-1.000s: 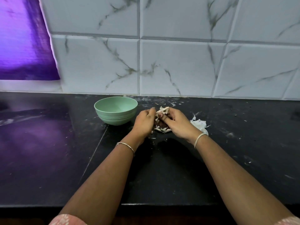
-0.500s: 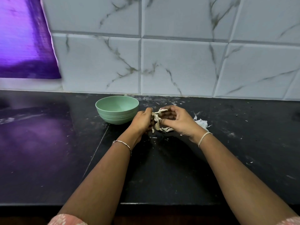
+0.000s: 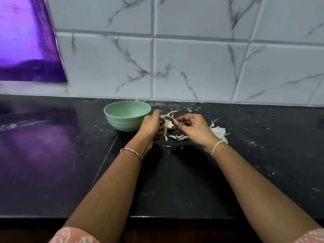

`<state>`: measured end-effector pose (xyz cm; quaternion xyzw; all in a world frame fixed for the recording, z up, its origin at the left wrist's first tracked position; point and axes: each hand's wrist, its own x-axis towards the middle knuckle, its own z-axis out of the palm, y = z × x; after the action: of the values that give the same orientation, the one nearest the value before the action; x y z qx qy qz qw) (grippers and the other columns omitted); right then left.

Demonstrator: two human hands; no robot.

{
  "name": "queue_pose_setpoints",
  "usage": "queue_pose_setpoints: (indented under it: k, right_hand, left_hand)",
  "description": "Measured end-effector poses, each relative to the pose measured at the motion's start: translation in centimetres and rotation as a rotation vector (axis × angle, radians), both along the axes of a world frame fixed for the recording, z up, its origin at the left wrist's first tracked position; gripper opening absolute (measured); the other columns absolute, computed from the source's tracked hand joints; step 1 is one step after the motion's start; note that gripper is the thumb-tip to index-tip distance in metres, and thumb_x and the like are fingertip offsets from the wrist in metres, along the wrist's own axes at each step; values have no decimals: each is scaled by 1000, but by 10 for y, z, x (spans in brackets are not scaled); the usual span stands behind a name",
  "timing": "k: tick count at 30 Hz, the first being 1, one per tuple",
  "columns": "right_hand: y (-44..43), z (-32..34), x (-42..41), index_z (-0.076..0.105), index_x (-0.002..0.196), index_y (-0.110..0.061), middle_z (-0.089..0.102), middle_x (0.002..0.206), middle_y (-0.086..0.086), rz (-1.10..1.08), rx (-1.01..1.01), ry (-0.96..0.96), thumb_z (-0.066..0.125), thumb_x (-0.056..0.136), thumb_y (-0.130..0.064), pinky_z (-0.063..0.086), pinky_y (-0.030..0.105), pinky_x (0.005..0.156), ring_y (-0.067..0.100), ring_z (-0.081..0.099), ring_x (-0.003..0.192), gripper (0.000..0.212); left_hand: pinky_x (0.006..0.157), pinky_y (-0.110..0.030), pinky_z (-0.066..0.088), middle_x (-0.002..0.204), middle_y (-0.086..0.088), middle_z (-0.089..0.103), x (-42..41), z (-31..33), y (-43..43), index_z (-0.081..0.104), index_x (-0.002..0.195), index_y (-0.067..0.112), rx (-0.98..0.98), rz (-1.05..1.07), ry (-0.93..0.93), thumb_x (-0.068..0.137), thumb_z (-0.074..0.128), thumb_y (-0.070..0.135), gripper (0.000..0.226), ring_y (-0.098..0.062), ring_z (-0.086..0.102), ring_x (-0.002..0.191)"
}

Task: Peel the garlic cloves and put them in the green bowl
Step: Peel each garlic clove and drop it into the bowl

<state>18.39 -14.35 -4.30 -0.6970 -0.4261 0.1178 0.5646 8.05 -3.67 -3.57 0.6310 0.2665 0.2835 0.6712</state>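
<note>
I had the left hand (image 3: 152,125) gripping the garlic stalk (image 3: 168,116) and the right hand (image 3: 192,128) pinching the garlic clove (image 3: 169,125), over the worktop (image 3: 175,181) near its back edge. The green bowl (image 3: 127,116) sat just left, nearest the left hand. Peel scraps (image 3: 178,137) lay beneath.

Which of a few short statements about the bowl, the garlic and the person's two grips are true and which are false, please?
1. The green bowl stands on the counter beside the left grip. True.
2. The right grip lies flat and holds nothing. False: both grips pinch the garlic between them.
3. Loose peels lie on the counter just below the grips. True.
4. The green bowl is heaped with cloves. False: no cloves show in the visible part of its inside.
</note>
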Motion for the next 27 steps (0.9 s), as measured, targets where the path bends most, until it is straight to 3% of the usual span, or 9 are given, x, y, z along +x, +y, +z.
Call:
queue_pose_setpoints:
  k: [3,6,10,14,18,21,24,27]
  right_hand:
    - [-2,2,1,70,101,-7,72,76,1,-43,-44,-47,65,92,-10,54,23,69,10,65,68,11]
    - [-6,7,-3,67,109,-12,71,76,3,-38,-27,12,58,93,-2,50,17,58,5,61,57,21]
    - [-8,11,-7,67,98,-12,70,73,4,-44,-31,9,52,89,3,45,15,52,8,57,53,23]
    - [-7,11,-8,69,89,-20,72,86,2,-3,-58,-11,58,86,-2,52,24,70,10,64,77,22]
    - [-9,9,-15,63,105,-22,68,96,-7,197,-61,32,66,86,-1,53,20,81,1,64,85,29]
    - [-7,5,-16,59,116,-10,66,94,-4,205,-55,28,69,86,-3,54,19,76,3,64,81,32]
    - [-5,6,-13,62,112,1,66,85,7,156,-13,69,65,89,0,56,19,62,10,63,68,23]
    - [-5,7,-9,63,105,-3,65,74,2,109,28,81,61,92,0,53,16,57,6,60,56,13]
  left_hand:
    - [45,-20,14,41,7,26,-2,2,2,30,58,22,-87,15,-52,93,38,32,38,-12,20,37]
    - [42,-19,16,42,5,27,-3,3,2,28,58,22,-160,-20,-73,93,39,32,38,-13,23,38]
    - [40,-18,22,47,2,35,-4,3,0,29,56,21,-208,-82,-56,93,41,33,40,-13,29,38]
    - [39,-18,28,48,2,41,-5,2,0,31,54,21,-220,-106,-34,92,42,34,42,-13,32,39]
    - [41,-18,33,52,0,48,-5,3,1,34,53,20,-250,-132,-46,94,41,36,44,-13,36,39]
    - [41,-17,35,54,2,53,-7,4,2,39,58,19,-255,-139,-35,95,40,36,40,-11,39,39]
    - [39,-15,36,54,2,55,-8,4,3,46,63,16,-275,-111,-39,95,41,34,37,-10,42,37]
    - [39,-17,41,54,-1,57,-8,5,1,55,72,11,-256,-69,-13,96,39,32,35,-11,46,36]
